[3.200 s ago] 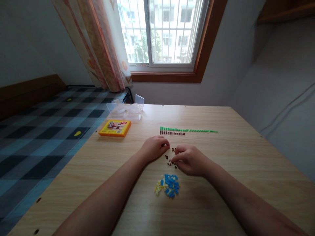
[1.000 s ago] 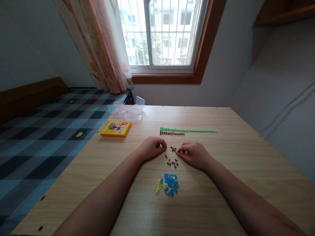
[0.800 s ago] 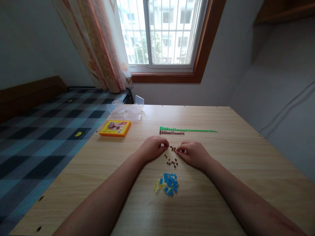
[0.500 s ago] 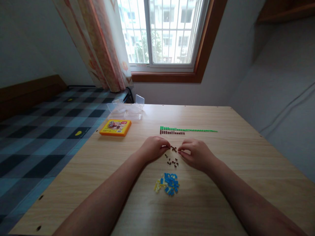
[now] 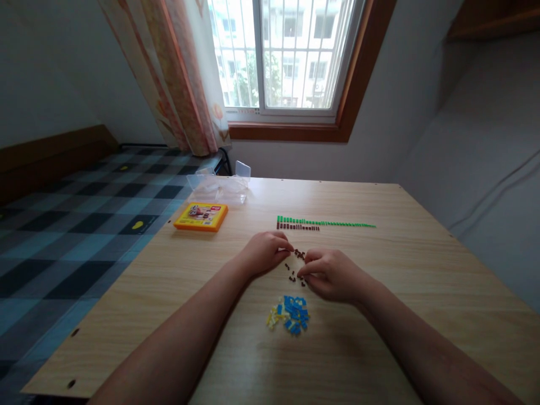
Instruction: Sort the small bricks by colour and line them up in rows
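Observation:
Small brown toy bricks (image 5: pixel 299 255) lie in a loose cluster between my hands, with a few more brown bricks (image 5: pixel 292 278) scattered nearer to me. My left hand (image 5: pixel 268 251) rests on the table at the cluster's left edge, thumb and fingertips pinched together; whatever is between them is hidden. Over the nearer scatter, my right hand (image 5: pixel 333 273) has its index finger and thumb closed down among the bricks, covering some of them. Beyond both hands run a row of green bricks (image 5: pixel 312 221) and a shorter row of brown bricks (image 5: pixel 295 226).
A pile of blue bricks (image 5: pixel 296 312) with pale yellow bricks (image 5: pixel 274 319) lies between my forearms. At the left stand an orange-yellow box (image 5: pixel 201 217) and clear plastic trays (image 5: pixel 221 187). A bed (image 5: pixel 84 236) adjoins the table's left edge (image 5: pixel 126 281).
My right hand has moved down toward me, from beside the brown cluster to the nearer loose bricks. My left hand has stayed almost in place. The view has shifted slightly.

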`<state>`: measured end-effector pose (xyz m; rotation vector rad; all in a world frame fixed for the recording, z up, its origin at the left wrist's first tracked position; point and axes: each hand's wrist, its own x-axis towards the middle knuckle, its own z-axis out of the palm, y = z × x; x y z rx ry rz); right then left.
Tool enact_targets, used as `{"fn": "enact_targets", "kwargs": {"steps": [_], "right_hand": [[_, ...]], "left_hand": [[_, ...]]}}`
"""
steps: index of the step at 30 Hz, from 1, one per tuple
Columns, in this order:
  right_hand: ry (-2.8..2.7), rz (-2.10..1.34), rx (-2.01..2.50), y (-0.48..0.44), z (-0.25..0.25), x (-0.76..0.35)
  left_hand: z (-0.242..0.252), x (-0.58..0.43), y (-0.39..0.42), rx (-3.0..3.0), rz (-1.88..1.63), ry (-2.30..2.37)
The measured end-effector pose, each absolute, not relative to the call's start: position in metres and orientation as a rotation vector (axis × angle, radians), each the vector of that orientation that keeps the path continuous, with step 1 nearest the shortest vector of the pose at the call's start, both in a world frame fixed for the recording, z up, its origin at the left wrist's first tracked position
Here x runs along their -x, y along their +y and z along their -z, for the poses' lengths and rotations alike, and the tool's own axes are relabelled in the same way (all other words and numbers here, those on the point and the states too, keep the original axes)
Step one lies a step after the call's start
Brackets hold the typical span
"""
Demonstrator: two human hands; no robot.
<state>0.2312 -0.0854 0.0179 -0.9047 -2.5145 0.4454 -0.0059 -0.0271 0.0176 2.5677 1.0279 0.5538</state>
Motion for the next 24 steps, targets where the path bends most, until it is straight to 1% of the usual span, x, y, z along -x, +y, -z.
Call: {"fn": "enact_targets", "kwargs": {"steps": [5,8,12,16,24], "right_hand": [[-2.412,-0.338,1.077,-0.08,-0.011,-0.232],[-2.37,-0.345,1.07,-0.08,-0.01,-0.232],[-2.431,-0.35,0.96,-0.085,-0.013,-0.228],[-2.465,-0.337,0.944,-0.088,-0.014,-0.221],[-2.493,-0.296,1.016,-0.09,-0.015,-0.213]], "left_hand": [[-0.02,0.004,-0.029,-2.531,-0.567,1.061],[-0.026,0.006,-0.03,-2.386,-0.576,0.998],[-0.035,0.014,-0.032,-2.23,-0.394,0.824],[-0.038,0.014,-0.037,-2.262,-0.282,0.799],[-0.04,0.007,-0.044,-2.366,-0.219,0.857]]}}
